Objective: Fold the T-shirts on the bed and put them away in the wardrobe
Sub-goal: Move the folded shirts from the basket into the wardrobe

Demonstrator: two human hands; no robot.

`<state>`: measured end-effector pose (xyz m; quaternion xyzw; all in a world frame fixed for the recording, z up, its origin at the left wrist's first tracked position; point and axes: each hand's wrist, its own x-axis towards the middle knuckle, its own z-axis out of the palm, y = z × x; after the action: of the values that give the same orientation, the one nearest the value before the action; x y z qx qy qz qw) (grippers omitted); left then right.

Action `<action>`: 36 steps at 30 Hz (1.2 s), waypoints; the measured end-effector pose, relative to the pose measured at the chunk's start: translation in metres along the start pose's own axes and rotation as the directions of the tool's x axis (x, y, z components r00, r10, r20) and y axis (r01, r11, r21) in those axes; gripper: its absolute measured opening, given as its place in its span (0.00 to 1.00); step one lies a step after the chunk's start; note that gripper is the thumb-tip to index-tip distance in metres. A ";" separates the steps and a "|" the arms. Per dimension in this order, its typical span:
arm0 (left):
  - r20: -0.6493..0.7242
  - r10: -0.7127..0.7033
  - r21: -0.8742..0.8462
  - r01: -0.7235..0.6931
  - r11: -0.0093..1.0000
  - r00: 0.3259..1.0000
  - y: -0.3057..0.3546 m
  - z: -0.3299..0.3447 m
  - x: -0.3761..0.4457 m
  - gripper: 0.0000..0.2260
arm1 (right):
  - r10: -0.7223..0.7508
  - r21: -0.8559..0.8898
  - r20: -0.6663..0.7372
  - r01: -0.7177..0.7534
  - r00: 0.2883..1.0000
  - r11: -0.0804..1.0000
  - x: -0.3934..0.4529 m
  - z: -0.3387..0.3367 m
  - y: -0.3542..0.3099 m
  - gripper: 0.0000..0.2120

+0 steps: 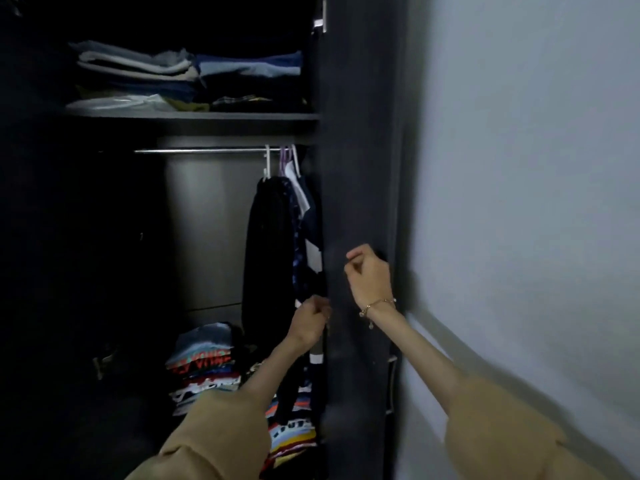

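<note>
The folded T-shirts [204, 370] lie in stacks on the wardrobe floor, with a second striped stack [292, 434] just beside them, below the hanging garments [277, 244]. Judged by appearance, they are light, soft and limp; a stack should be supported from beneath with flat palms, since an edge grip would likely undo the folds. The left hand [310, 322] has its fingers curled against the edge of the wardrobe door [356, 168]; whether they pinch the edge or fabric cannot be determined. The right hand [369, 275] is clenched at the door's outer face, apparently on a handle, though none is visible.
</note>
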<state>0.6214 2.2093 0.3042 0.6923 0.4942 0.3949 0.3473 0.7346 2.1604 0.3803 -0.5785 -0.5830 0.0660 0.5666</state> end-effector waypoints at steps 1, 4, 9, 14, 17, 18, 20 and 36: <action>0.019 0.048 0.008 -0.048 0.999 0.999 0.013 0.007 -0.001 0.13 | -0.057 -0.039 -0.072 0.055 0.996 0.998 0.002 -0.011 -0.002 0.06; 0.103 0.187 0.030 -0.191 0.981 0.977 0.050 0.024 -0.003 0.24 | -0.169 -0.143 -0.286 0.132 0.943 0.981 0.008 -0.039 -0.008 0.12; 0.129 0.344 0.024 -0.349 0.937 0.930 0.094 0.040 0.000 0.34 | -0.062 -0.102 -0.251 0.037 0.966 0.994 0.026 -0.058 -0.016 0.25; 0.071 0.437 0.105 -0.442 0.891 0.897 0.104 0.046 0.010 0.44 | 0.002 -0.081 -0.045 -0.006 0.999 0.997 0.035 -0.061 -0.023 0.30; 0.077 0.456 0.196 -0.462 0.865 0.887 0.101 0.049 0.010 0.47 | -0.061 -0.138 -0.085 0.049 0.995 0.989 0.036 -0.063 -0.029 0.29; 0.058 0.468 0.195 -0.469 0.861 0.882 0.100 0.049 0.009 0.45 | -0.088 -0.166 -0.098 0.071 0.991 0.984 0.037 -0.063 -0.030 0.30; 0.035 0.509 0.215 -0.504 0.836 0.860 0.099 0.049 0.002 0.42 | -0.154 -0.237 -0.122 0.122 0.980 0.964 0.040 -0.063 -0.031 0.32; -0.146 0.457 0.213 -0.423 0.881 0.877 0.010 -0.087 -0.009 0.33 | -0.601 -0.252 0.141 0.616 0.786 0.746 0.073 0.053 -0.117 0.46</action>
<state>0.5460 2.2058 0.3501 0.7730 0.3870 0.4837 0.1367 0.6483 2.2080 0.4900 -0.4302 -0.7570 -0.1921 0.4528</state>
